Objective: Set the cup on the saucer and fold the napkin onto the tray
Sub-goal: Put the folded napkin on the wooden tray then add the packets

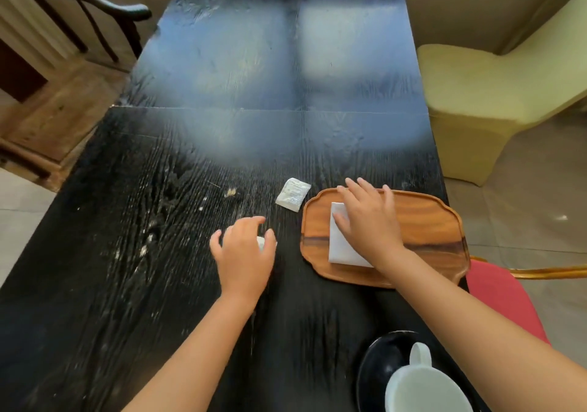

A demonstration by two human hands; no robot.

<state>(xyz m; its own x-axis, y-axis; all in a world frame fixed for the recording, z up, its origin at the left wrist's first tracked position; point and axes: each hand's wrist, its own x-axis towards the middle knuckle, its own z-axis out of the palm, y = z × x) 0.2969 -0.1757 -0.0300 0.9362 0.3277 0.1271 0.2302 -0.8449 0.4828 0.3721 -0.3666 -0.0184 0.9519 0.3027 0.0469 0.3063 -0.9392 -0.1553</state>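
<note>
A white cup [422,386] stands on a black saucer [381,360] at the near right edge of the table, its handle pointing away from me. A wooden tray [425,217] lies at the right. On it rests a folded white napkin [341,246], and my right hand [370,217] presses flat on it with fingers spread. My left hand [244,252] hovers over the table left of the tray, fingers curled above a small white thing [261,242] that is mostly hidden; whether it grips it is unclear.
A small white sachet [292,195] lies on the black table [158,221] just beyond the tray's left corner. A dark wooden chair [95,14] stands at the far left, a cream covered chair [476,100] at the right, a red seat [502,294] near my right arm.
</note>
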